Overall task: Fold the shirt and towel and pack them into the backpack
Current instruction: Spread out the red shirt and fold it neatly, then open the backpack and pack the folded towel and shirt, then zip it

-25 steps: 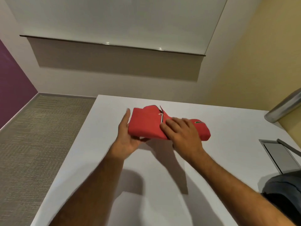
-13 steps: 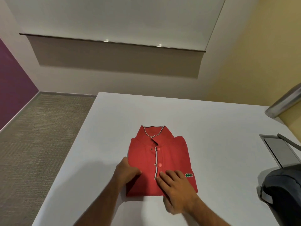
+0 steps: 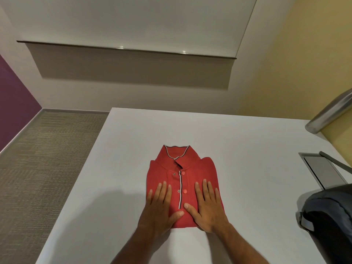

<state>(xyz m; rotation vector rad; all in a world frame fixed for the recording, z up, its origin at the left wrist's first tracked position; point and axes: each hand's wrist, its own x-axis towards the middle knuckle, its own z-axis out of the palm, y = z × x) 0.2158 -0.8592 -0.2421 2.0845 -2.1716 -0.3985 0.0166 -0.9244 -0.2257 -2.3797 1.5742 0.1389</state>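
White bench (image 3: 247, 149) carries the folded shirt (image 3: 182, 180) at its middle, pressed flat under both hands, left (image 3: 159, 208) and right (image 3: 206, 208), fingers straight, nothing gripped. Folding seems finished; next the shirt must be lifted toward the backpack (image 3: 329, 221). No towel is seen.

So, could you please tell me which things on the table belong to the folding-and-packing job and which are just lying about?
Part of the job:
red shirt, folded, under both flat hands
dark backpack, at right edge

Just there:
table hatch
metal tube
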